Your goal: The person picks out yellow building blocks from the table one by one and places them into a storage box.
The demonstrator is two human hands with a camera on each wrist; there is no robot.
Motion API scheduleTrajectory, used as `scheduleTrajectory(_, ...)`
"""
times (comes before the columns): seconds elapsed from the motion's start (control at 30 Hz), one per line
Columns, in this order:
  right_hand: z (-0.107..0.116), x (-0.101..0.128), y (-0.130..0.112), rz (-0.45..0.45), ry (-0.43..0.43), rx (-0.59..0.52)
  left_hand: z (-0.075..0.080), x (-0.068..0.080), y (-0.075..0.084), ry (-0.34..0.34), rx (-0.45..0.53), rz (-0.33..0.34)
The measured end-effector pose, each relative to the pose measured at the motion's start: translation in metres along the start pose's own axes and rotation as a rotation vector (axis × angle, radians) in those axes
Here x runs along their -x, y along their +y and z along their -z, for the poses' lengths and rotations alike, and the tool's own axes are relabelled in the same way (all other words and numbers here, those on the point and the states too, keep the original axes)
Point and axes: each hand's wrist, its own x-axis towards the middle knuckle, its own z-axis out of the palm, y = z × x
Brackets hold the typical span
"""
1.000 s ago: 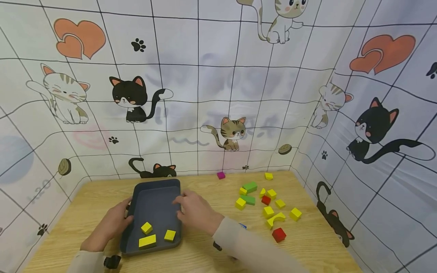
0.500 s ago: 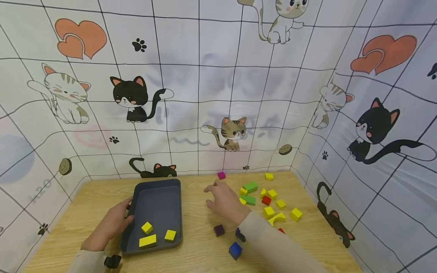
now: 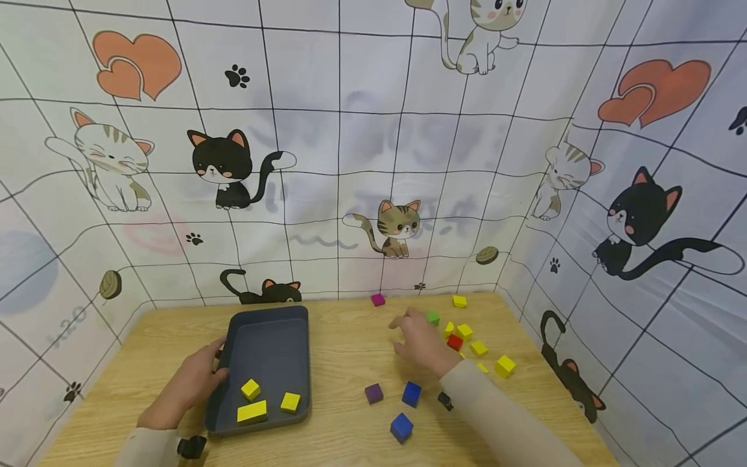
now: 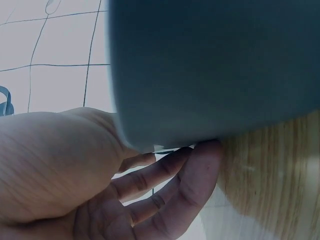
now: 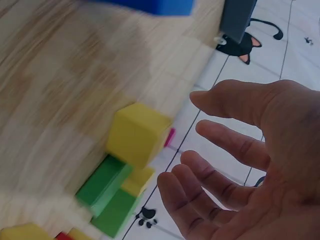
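My left hand (image 3: 192, 383) grips the left side of a dark grey tray (image 3: 268, 344); in the left wrist view its fingers curl against the tray's underside (image 4: 210, 75). Two small yellow blocks (image 3: 290, 402) and a longer yellow block (image 3: 252, 413) lie in the tray's near end. My right hand (image 3: 423, 344) hovers over the block pile with fingers spread and nothing in them. In the right wrist view a yellow cube (image 5: 137, 135) lies near its fingertips, beside green blocks (image 5: 104, 184). The head view hides that cube behind the hand.
Two blue cubes (image 3: 401, 428) and a purple cube (image 3: 374, 393) lie nearer on the wooden table (image 3: 338, 415). Several yellow blocks (image 3: 505, 366) and a red block (image 3: 454, 342) spread to the right. A magenta block (image 3: 378, 299) sits near the cat-print curtain (image 3: 315, 194).
My right hand has moved from over the tray's right edge rightward to the pile, uncovering the blue and purple cubes. My left hand and the tray have stayed put.
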Motion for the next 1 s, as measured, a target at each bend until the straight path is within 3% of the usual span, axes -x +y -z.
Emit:
scheduleTrajectory(0.27,0.0,0.003,0.017,-0.072,-0.047,-0.002,0.001,0.001,0.002,-0.006,-0.003,0.01)
scheduleTrajectory(0.57,-0.003,0.006,0.018,-0.096,-0.114,-0.055,0.001,0.002,0.001,-0.007,0.002,0.0)
scheduleTrajectory(1.0,-0.005,0.004,0.017,-0.106,-0.118,-0.055,0.0,0.0,-0.003,0.001,-0.006,-0.018)
